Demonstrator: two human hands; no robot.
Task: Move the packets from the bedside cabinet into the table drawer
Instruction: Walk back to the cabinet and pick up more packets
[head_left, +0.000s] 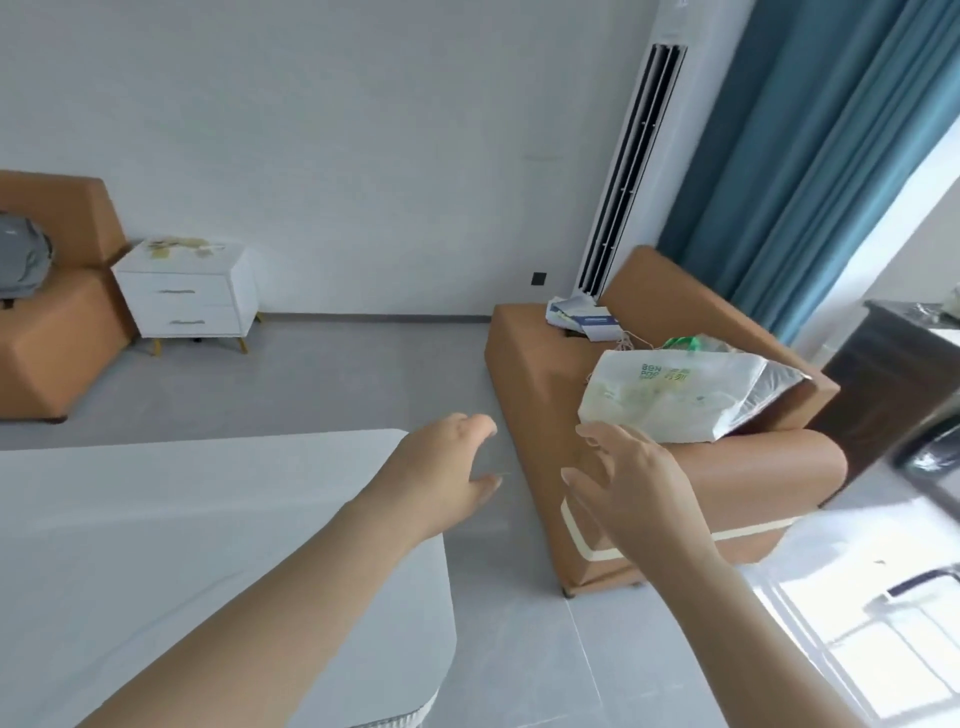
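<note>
- We judge the task barely begun — the packets (176, 247) lie on top of the white bedside cabinet (182, 306), well away by the left wall, and none has been picked up.
- Our left hand (447, 462) and right hand (628, 483) reach forward with fingers loosely spread, holding nothing.
- Everything is left to do: walk over, gather the packets, and find the table drawer — we cannot see one from here.
- A white plastic bag (675, 395) on the orange sofa (524, 374) bears green lettering, too blurred to read with certainty.
</note>
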